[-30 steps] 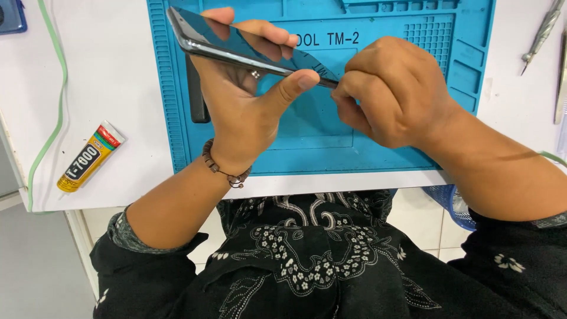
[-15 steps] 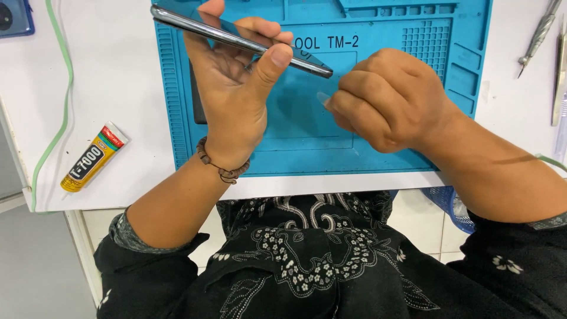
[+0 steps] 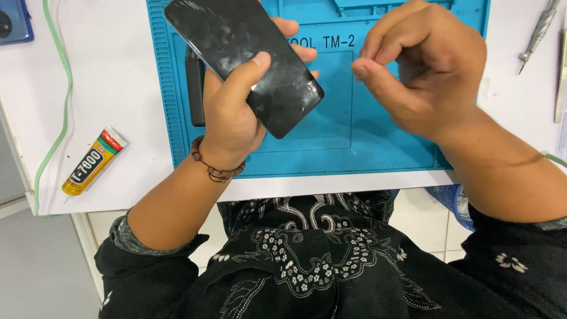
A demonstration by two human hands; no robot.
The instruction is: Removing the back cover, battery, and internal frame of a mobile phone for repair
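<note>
I see my left hand (image 3: 233, 115) gripping a black phone (image 3: 245, 62) above the blue work mat (image 3: 366, 136), thumb pressed across its smudged, scuffed glass and fingers wrapped behind it. The phone is tilted, its top corner toward the upper left. My right hand (image 3: 422, 71) hangs beside it, apart from the phone, fingers curled with thumb and forefinger pinched together. A dark flat object (image 3: 195, 88) lies on the mat behind my left hand. On the white table (image 3: 118, 71), a yellow glue tube (image 3: 94, 160) lies well to the left, and metal tools (image 3: 540, 29) rest at the far right.
</note>
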